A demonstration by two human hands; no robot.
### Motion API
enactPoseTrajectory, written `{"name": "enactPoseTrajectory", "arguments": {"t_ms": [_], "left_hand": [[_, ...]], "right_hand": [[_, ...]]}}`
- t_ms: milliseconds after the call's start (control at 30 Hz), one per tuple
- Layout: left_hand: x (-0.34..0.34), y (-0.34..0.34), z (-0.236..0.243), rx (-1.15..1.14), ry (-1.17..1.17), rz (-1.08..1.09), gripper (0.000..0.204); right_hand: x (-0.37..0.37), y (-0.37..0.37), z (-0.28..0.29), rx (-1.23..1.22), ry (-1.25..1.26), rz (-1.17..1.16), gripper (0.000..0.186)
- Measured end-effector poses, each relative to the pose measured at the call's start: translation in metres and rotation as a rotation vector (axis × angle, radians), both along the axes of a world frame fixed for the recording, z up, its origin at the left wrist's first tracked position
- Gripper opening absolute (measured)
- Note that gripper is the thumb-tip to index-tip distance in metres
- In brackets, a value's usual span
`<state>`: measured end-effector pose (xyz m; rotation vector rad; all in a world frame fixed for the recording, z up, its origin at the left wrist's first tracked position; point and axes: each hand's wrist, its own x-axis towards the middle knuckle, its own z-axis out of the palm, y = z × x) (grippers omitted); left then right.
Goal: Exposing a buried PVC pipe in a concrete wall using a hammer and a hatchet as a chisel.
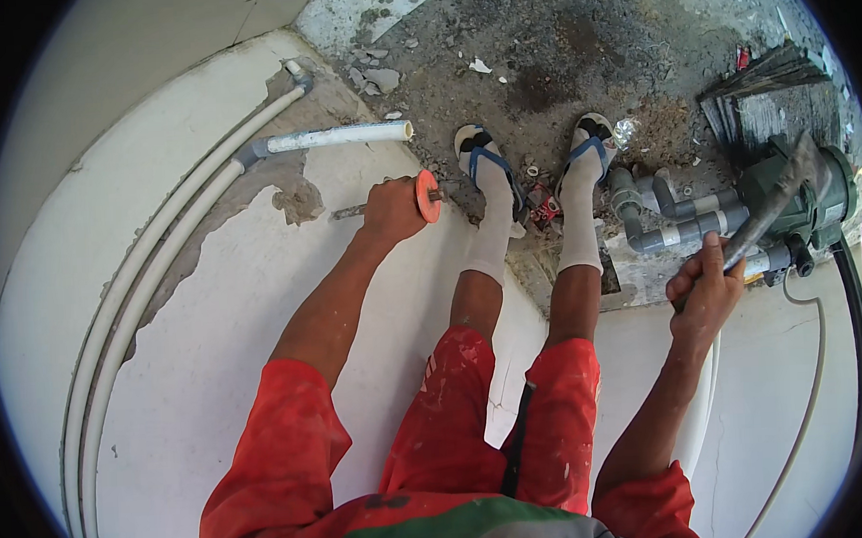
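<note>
My left hand (393, 213) is closed around a cold chisel (349, 212) with a round orange hand guard (429, 196). The chisel's blade points left toward the white wall (231, 326), just below a chipped patch (298, 200); I cannot tell whether its tip touches. Its striking end sticks out on the right of the guard. My right hand (707, 291) grips the handle of a hammer (770, 208). The hammer is tilted, its head up at the right in front of a green water pump (808, 195), well away from the chisel.
Two long white pipes (133, 282) run along a broken-out groove in the wall. A short white pipe stub (339, 135) juts out above the chisel. Grey pipe fittings (675, 234) join the pump. My sandalled feet stand on a dirty floor (547, 62) with rubble, near stacked dark slabs (775, 100).
</note>
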<state>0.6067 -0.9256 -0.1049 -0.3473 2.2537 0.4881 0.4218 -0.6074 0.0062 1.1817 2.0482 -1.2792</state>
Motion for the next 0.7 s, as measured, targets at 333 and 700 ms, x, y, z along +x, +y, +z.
{"name": "enactPoseTrajectory", "arguments": {"t_ms": [333,700], "left_hand": [[-0.005,0.002,-0.005,0.077,0.137,0.098,0.022],[-0.012,0.008,-0.009,0.024,0.061,0.075,0.023]], "right_hand": [[0.206,-0.043,-0.033,-0.402,-0.406,0.546,0.016],[0.153,-0.101,-0.019,-0.077,0.041,-0.461,0.012]]}}
